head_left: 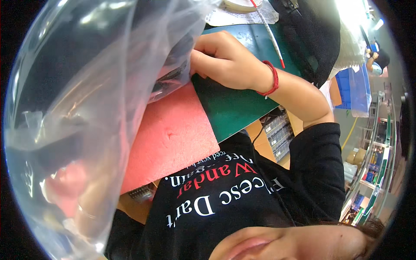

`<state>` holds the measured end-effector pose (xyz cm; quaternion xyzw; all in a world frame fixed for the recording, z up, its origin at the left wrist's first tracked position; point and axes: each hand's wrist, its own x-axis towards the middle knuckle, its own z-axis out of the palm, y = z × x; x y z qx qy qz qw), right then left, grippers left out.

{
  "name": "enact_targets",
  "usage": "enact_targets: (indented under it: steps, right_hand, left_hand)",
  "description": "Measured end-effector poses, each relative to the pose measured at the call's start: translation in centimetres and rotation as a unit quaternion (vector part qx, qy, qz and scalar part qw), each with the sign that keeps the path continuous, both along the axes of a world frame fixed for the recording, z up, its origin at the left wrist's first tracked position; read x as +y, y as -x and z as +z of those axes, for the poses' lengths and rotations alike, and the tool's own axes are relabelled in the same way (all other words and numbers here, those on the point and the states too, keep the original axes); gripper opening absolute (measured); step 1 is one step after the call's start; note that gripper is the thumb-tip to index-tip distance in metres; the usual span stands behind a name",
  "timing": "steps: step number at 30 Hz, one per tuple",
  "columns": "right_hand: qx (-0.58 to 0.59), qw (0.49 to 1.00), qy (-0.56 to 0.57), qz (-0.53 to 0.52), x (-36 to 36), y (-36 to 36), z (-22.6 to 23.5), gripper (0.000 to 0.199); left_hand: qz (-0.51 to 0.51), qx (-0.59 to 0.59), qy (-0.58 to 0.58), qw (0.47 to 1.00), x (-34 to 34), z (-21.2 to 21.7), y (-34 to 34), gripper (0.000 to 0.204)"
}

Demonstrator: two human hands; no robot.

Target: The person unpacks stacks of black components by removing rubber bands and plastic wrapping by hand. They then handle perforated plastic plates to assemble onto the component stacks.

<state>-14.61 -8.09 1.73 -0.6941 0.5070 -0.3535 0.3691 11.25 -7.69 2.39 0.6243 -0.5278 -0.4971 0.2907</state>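
A large clear plastic bag (117,108) fills the left side and hangs close to the view. My right hand (229,63), with a red cord bracelet (274,79) on the wrist, is closed, thumb and fingers pinched at the bag's right edge. Something dark (171,71) shows through the plastic beside these fingers; its kind is unclear. Behind the bag my left forearm (89,199) shows blurred, and the fingers of that hand are hidden. Below the bag a pink foam sheet (173,130) lies partly over the green work mat (229,108).
A white stick with red ends (272,39) lies across the mat's far side, near a printed paper (242,17) and a roll of tape (236,5). Black fabric (314,34) lies at the far right. Blue crates (346,89) and a cardboard box (260,143) stand beyond the table edge.
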Motion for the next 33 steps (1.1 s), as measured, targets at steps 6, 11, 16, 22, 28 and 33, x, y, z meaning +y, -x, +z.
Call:
enact_targets:
  steps: [6, 11, 16, 22, 28, 33]
  right_hand:
    - [-0.046, 0.999, -0.004, 0.003, 0.0, -0.2, -0.6, 0.034]
    - [-0.03, 0.999, -0.008, 0.007, -0.1, 0.3, -0.4, 0.031]
    - [-0.056, 0.998, 0.017, 0.029, -0.3, 0.3, -0.9, 0.028]
    - [-0.047, 0.995, 0.081, 0.017, 0.0, 0.4, -0.7, 0.026]
    - [-0.01, 0.995, 0.099, 0.016, -0.2, 0.5, -0.3, 0.023]
    - [0.029, 0.99, 0.136, -0.007, -0.7, 0.9, -1.2, 0.024]
  left_hand:
    - [-0.091, 0.037, -0.013, 0.995, -1.1, -1.2, -1.5, 0.023]
    - [-0.088, 0.026, -0.048, 0.995, -2.0, -1.1, -1.6, 0.025]
    - [-0.077, 0.01, -0.039, 0.996, -0.8, -0.2, -0.9, 0.03]
    - [-0.133, -0.02, 0.032, 0.99, -0.2, -1.5, -2.2, 0.035]
    - [-0.084, 0.023, -0.056, 0.995, -1.0, -3.1, -4.1, 0.037]
    - [-0.156, 0.023, -0.073, 0.985, -2.6, -5.1, -6.0, 0.033]
